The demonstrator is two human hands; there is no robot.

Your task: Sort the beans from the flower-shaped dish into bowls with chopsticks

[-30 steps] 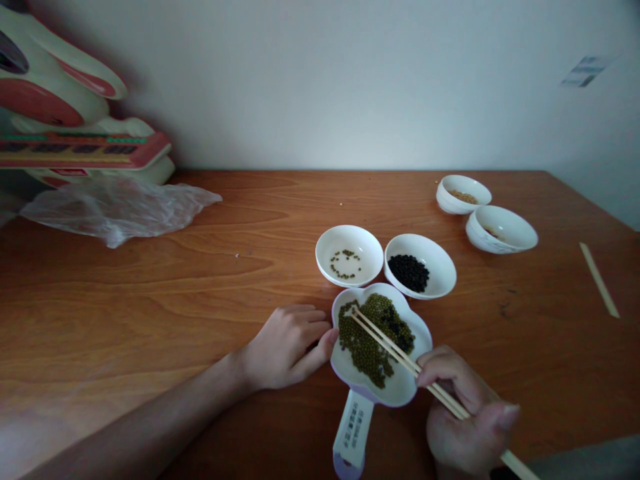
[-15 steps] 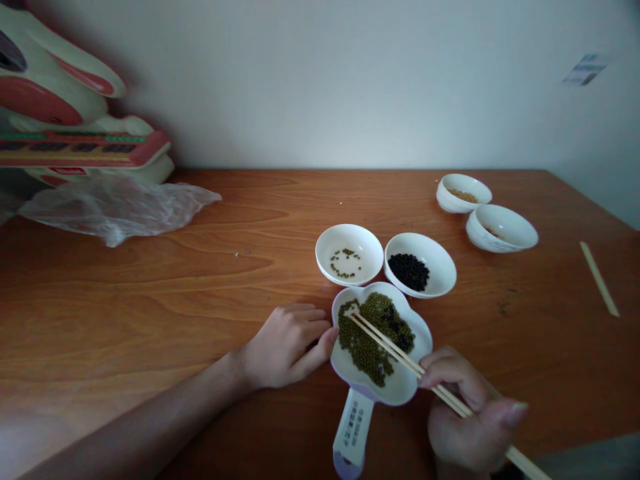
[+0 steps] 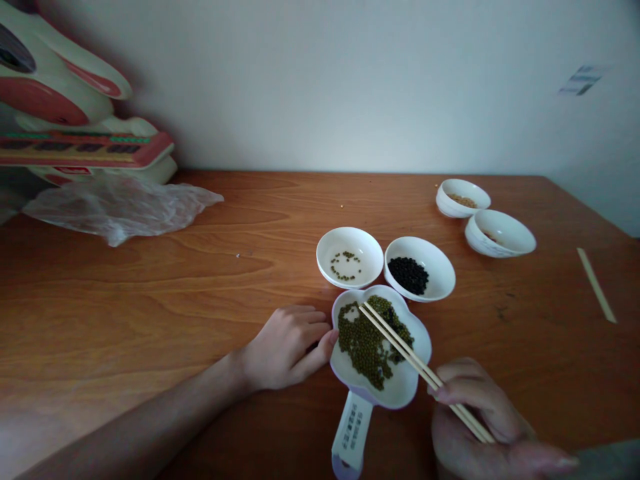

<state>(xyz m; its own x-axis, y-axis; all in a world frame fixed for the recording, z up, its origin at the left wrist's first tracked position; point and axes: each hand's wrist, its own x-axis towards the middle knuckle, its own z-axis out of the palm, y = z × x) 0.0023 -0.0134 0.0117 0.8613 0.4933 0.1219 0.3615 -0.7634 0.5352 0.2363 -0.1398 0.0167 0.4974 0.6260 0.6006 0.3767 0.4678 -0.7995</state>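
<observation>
Chopsticks [image 3: 415, 361], gripped in right hand [image 3: 465, 448], tips over mung beans [image 3: 363, 347] in lobed dish [image 3: 400, 390]; left hand [image 3: 285, 347] half-curled, empty, against rim. Risk: smooth beans slipping, rolling onto counter [image 3: 150, 300].

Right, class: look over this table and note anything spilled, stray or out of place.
A single stick lies alone near the right edge of the table, far from the chopsticks in the right hand. One loose grain sits on bare wood behind the green-bean bowl. A crumpled plastic bag sprawls at far left.
</observation>
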